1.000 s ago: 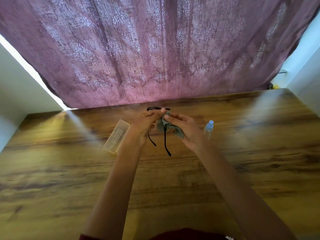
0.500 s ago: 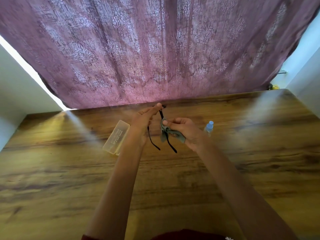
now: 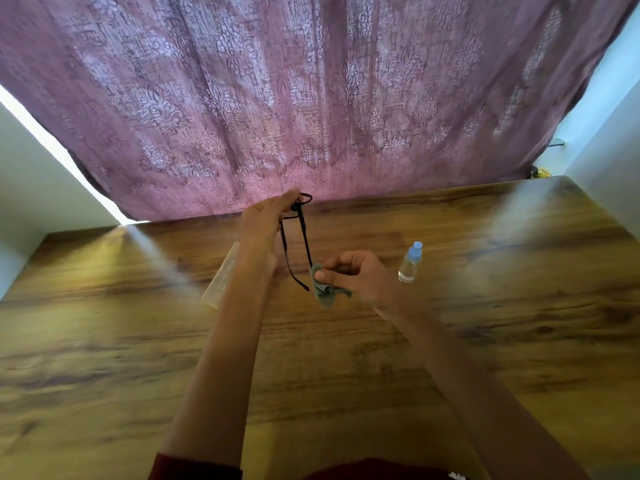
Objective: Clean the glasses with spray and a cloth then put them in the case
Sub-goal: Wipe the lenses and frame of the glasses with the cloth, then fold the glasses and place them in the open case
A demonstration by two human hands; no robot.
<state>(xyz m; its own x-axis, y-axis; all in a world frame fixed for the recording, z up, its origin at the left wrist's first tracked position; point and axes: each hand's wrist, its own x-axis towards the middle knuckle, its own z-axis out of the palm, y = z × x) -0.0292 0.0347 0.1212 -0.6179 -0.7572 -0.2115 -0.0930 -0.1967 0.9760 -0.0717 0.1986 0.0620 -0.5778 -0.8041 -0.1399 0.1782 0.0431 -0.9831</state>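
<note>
My left hand (image 3: 266,216) holds the black-framed glasses (image 3: 300,233) by the front, raised above the wooden table (image 3: 104,341), with both thin arms hanging down toward me. My right hand (image 3: 353,273) pinches a small grey-blue cloth (image 3: 325,292) around the end of one hanging arm. A translucent glasses case (image 3: 221,278) lies on the table behind my left forearm, partly hidden by it. A small clear spray bottle (image 3: 410,263) with a light blue cap stands upright just right of my right hand.
A purple patterned curtain (image 3: 311,98) hangs along the table's far edge. White walls close in on the left (image 3: 34,188) and right (image 3: 609,140). Bare wooden tabletop stretches toward me on both sides of my forearms.
My left hand has lifted the glasses up and away, so the arms now hang down. My right hand slid the cloth from the lens area down along an arm, toward me.
</note>
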